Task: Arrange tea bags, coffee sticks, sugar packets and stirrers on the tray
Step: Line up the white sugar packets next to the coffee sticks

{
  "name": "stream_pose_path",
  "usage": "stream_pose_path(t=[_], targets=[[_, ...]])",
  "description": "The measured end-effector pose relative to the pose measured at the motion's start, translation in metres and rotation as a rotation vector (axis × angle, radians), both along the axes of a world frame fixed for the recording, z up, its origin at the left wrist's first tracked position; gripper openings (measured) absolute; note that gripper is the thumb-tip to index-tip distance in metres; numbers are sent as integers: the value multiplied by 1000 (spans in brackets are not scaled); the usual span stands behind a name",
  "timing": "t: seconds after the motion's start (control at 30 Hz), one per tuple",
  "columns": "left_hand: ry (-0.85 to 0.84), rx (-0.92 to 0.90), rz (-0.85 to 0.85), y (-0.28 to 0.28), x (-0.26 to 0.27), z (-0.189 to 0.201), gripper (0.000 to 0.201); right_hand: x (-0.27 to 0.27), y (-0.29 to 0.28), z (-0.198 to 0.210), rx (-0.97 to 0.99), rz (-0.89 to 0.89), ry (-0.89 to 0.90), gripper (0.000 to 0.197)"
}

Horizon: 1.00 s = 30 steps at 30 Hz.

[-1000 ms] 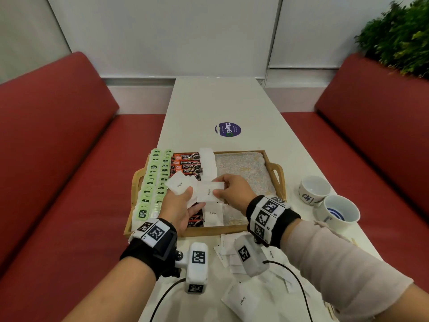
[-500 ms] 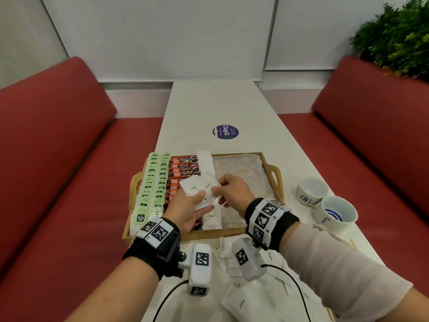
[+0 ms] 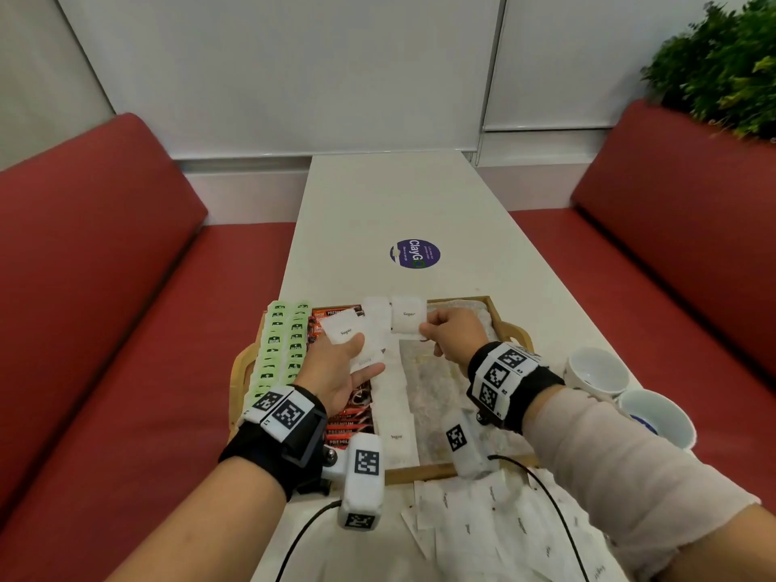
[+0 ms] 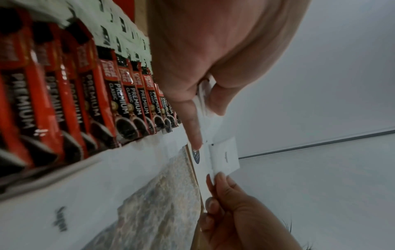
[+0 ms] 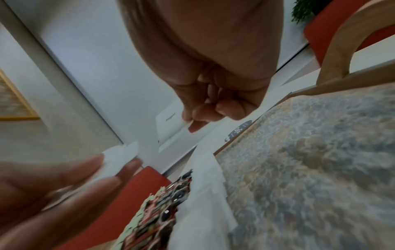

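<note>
A wooden tray holds green tea bags at its left, red coffee sticks beside them, then a column of white sugar packets. My left hand hovers over the coffee sticks and holds a small stack of sugar packets between thumb and fingers. My right hand pinches one sugar packet by its corner above the tray's far end. In the left wrist view that packet hangs from the right fingertips. In the right wrist view it shows past the curled fingers.
More loose sugar packets lie heaped on the white table in front of the tray. Two white cups stand at the right edge. Red benches flank the table; a plant is at the far right. A purple sticker lies beyond the tray.
My right hand has taken one packet from the stack in my left hand and carried it away toward the tray's far end. The left hand stays over the coffee sticks.
</note>
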<state>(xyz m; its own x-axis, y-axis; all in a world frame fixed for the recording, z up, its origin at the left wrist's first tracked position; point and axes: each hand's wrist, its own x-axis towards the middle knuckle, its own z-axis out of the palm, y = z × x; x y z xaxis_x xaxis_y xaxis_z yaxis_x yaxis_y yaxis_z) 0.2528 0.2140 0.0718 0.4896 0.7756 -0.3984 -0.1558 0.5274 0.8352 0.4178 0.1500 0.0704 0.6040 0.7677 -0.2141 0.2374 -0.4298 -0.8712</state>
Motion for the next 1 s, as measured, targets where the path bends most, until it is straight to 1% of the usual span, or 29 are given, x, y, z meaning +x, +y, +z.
stream_pose_path(t=[0.07, 0.17, 0.27, 0.33, 0.57, 0.73, 0.87, 1.0], targets=[[-1, -23, -5, 9, 3, -5, 35, 13, 12, -5, -40, -31, -18, 24], [-7, -65, -11, 19, 7, -13, 32, 29, 31, -11, -138, -51, -80, 13], [-11, -87, -26, 27, 11, -19, 32, 41, 52, -21, -236, -39, -172, 22], [-13, -85, -43, 32, 13, -21, 33, 46, 64, -26, -266, -28, -201, 25], [-10, -70, -60, 46, 21, -20, 36, 52, 86, -35, -418, 44, -359, 27], [4, -70, -47, 50, 24, -19, 32, 51, 93, -41, -441, 36, -387, 29], [6, -53, -56, 50, 24, -17, 33, 51, 96, -44, -445, 24, -370, 26], [9, -44, -62, 50, 22, -18, 34, 50, 96, -45, -466, 18, -383, 27]])
